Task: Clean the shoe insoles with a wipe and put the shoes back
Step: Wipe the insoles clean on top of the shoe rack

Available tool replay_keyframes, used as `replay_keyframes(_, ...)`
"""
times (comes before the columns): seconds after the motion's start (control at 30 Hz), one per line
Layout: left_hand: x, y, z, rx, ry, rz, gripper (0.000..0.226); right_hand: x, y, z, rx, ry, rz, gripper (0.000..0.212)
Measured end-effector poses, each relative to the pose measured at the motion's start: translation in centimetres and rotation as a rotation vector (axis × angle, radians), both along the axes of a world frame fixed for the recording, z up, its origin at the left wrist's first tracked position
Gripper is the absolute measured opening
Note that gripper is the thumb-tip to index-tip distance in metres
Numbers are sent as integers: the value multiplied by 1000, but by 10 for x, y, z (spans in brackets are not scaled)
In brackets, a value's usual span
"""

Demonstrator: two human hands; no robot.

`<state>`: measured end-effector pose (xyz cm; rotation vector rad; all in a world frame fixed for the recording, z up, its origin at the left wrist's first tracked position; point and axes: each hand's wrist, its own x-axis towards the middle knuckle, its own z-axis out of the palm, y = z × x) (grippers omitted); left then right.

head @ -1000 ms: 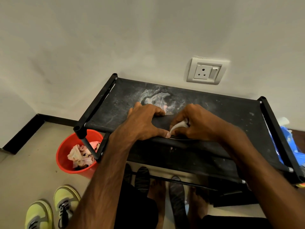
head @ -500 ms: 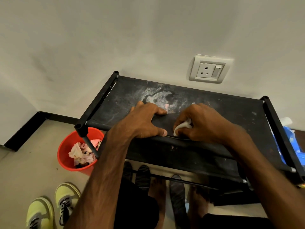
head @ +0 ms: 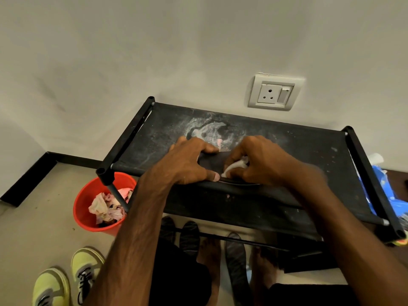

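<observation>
Dusty black rack top: left hand grips the dark insole, which is mostly hidden between both hands. Right hand pinches a crumpled white wipe, fingertips concealed.

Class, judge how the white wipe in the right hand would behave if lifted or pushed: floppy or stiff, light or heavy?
Probably floppy: the wipe is bunched and creased under the fingers of the right hand. Likely light, since curled fingers alone hold it. Pushed, it would probably drag and crumple on the dark insole, not roll.
</observation>
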<state>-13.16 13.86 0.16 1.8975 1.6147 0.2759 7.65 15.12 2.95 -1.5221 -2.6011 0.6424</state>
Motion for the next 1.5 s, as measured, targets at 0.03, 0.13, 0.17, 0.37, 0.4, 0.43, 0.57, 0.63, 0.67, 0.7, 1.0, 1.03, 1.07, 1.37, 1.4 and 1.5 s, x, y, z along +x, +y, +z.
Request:
replay_keyframes(0.03,1,0,0,-1,-3,3,77,6,0,4,-33,-26,-1,19)
replay_keyframes(0.13,2,0,1,4,-5,-1,76,20,-3,13,-87,-73,-7,18)
replay_keyframes(0.17,2,0,1,8,-6,0,76,21,-3,14,-88,-81,-7,18)
replay_keyframes(0.37,2,0,3,28,20,-13,76,3,-6,1,83,-115,-40,18)
replay_keyframes(0.4,2,1,2,30,26,-20,77,-1,-5,-2,112,-117,-44,18)
replay_keyframes(0.43,2,1,2,30,31,-24,77,-5,-3,-6,142,-117,-46,19)
replay_keyframes(0.57,3,3,1,27,61,-59,76,-17,3,-22,266,-85,-125,24)
replay_keyframes(0.63,1,2,0,13,61,-51,77,-22,6,-29,292,-35,-196,23)
replay_keyframes(0.67,0,2,0,8,51,-39,77,-24,7,-31,303,-12,-227,22)
replay_keyframes(0.7,-1,2,-1,12,43,-34,76,-24,8,-33,318,9,-253,20)
replay_keyframes(1.0,-3,0,-7,120,-69,-96,78,26,15,-25,293,346,-495,11)
replay_keyframes(1.03,-1,-1,-7,129,-85,-95,83,28,15,-26,275,347,-496,10)
replay_keyframes(1.07,3,-1,-7,138,-93,-91,87,28,15,-27,267,343,-495,10)
replay_keyframes(1.37,18,1,-11,231,30,-100,86,25,16,-25,166,301,-321,7)
replay_keyframes(1.4,17,1,-11,232,37,-94,87,23,15,-26,156,290,-292,8)
replay_keyframes(1.5,16,1,-13,206,42,-86,89,17,16,-27,182,270,-258,10)
